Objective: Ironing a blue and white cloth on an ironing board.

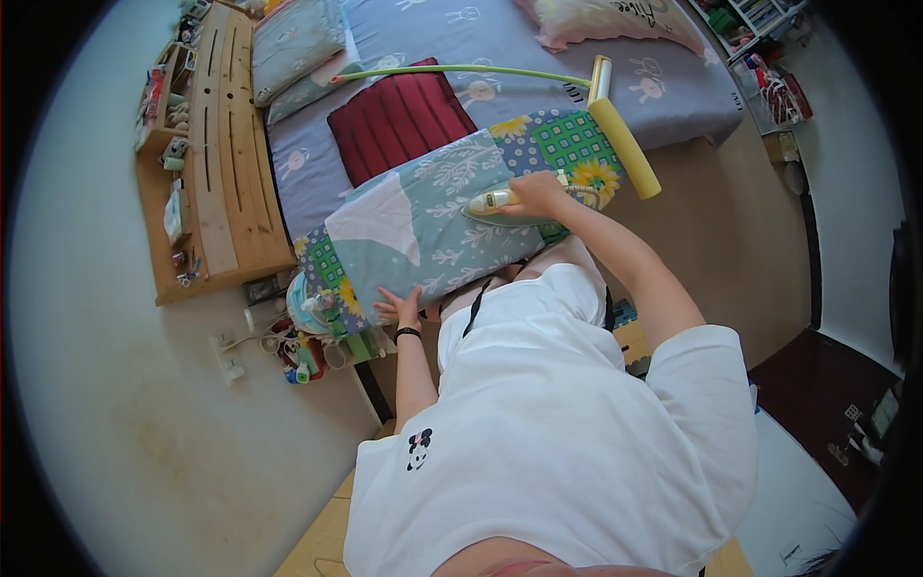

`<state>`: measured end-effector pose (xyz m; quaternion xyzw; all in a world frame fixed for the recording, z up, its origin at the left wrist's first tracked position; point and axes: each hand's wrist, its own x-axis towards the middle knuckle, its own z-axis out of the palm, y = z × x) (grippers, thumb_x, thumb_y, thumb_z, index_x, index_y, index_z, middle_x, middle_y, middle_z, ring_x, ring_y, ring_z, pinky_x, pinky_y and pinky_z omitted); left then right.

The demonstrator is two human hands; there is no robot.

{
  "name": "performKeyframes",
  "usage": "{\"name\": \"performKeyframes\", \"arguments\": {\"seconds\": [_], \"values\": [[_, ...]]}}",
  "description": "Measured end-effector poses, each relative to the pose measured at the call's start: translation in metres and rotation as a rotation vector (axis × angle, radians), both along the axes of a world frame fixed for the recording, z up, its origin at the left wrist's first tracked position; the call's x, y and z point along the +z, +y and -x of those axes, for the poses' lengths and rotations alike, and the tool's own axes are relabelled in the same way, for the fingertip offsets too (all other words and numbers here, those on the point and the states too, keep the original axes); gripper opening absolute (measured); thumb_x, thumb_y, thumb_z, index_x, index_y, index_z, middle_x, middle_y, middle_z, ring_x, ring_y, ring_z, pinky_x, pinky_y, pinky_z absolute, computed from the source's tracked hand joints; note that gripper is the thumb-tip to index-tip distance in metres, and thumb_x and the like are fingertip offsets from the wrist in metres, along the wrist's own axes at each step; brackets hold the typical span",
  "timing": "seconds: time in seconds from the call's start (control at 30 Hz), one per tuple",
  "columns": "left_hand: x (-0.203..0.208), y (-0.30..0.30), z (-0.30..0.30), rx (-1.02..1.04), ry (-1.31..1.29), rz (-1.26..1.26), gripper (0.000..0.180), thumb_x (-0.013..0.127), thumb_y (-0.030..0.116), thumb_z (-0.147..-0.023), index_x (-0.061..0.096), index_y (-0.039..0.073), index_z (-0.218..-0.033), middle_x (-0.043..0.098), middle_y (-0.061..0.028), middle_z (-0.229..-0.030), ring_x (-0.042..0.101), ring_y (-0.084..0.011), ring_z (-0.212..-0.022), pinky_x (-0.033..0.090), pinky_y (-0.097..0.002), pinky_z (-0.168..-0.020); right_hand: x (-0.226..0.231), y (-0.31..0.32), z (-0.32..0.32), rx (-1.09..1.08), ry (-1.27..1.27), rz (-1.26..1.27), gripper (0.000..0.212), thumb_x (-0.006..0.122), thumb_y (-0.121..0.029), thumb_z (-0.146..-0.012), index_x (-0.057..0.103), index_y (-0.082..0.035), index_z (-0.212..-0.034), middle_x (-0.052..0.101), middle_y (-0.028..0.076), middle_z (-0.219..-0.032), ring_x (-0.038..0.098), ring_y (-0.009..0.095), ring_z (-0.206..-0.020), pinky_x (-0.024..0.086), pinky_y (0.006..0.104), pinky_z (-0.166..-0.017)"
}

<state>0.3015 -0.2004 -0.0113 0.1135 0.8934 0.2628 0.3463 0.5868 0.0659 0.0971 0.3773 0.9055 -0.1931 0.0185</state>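
My right hand is closed around the handle of a clothes iron with a pale cream and yellowish body. The iron rests on a light blue cloth with a white leaf print and a large white patch. Under this cloth is an ironing board, its cover patterned with green checks and yellow sunflowers. My left hand lies with fingers spread on the near left edge of the cloth. It holds nothing.
A bed with a lilac sheet lies beyond the board, carrying a folded dark red cloth and pillows. A long yellow roll and a thin green rod are near the right end. The wooden headboard is left.
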Motion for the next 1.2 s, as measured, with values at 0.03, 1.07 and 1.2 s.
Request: {"name": "performKeyframes", "arguments": {"seconds": [0.03, 1.07, 1.2], "values": [[0.0005, -0.0002, -0.0008, -0.001, -0.001, 0.003, 0.112, 0.074, 0.037, -0.062, -0.008, 0.025, -0.137, -0.032, -0.0142, -0.135, -0.031, -0.0381, -0.122, 0.002, -0.0550, -0.101, 0.0010, -0.0004, 0.0003, -0.001, -0.001, 0.003, 0.055, 0.052, -0.059, -0.068, 0.060, -0.005, -0.074, 0.061, 0.016, -0.067, 0.061, 0.031, -0.064, 0.046, 0.0396, -0.057], [0.0030, 0.0001, -0.0045, 0.001, 0.011, -0.010, 0.111, 0.073, 0.039, -0.063, -0.008, 0.026, -0.137, -0.033, -0.0130, -0.136, -0.032, -0.0374, -0.122, 0.000, -0.0555, -0.100, 0.0006, 0.0006, 0.0004, 0.002, 0.001, -0.033, 0.052, 0.054, -0.059, -0.068, 0.059, -0.007, -0.072, 0.060, 0.014, -0.064, 0.060, 0.031, -0.059, 0.046, 0.0396, -0.054], [0.0019, -0.0009, -0.0045, 0.003, 0.022, -0.007, 0.111, 0.073, 0.039, -0.063, -0.008, 0.026, -0.137, -0.032, -0.0127, -0.136, -0.032, -0.0374, -0.122, 0.000, -0.0557, -0.100, 0.0059, -0.0003, 0.0013, 0.005, -0.007, -0.021, 0.053, 0.054, -0.059, -0.067, 0.059, -0.007, -0.072, 0.060, 0.015, -0.065, 0.060, 0.031, -0.060, 0.046, 0.0397, -0.054]]}}
